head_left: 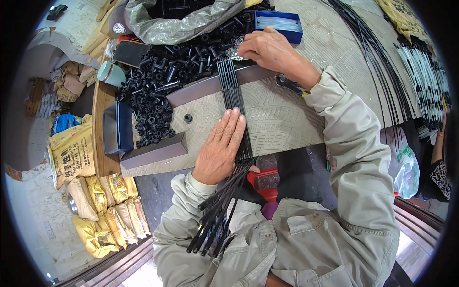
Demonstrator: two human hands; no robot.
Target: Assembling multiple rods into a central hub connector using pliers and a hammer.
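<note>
A row of thin black rods (229,85) lies side by side across the table, resting over a grey metal bar (193,89). Flat on the rods, fingers stretched out, my left hand (219,149) presses them down. The rods' thicker black lower ends (210,230) fan out past the table edge toward my lap. Beyond the far rod ends, my right hand (271,50) has its fingers bent and drawn together over a small heap of shiny silvery pieces (233,50). Anything between those fingertips is hidden.
Many black plastic fittings (165,71) are heaped left of the rods, below a grey sack (186,26). A blue box (278,23) of thin pale sticks stands at the back. Pliers-like tool (289,83) lies under my right wrist. Long black rods (370,48) lie on the right.
</note>
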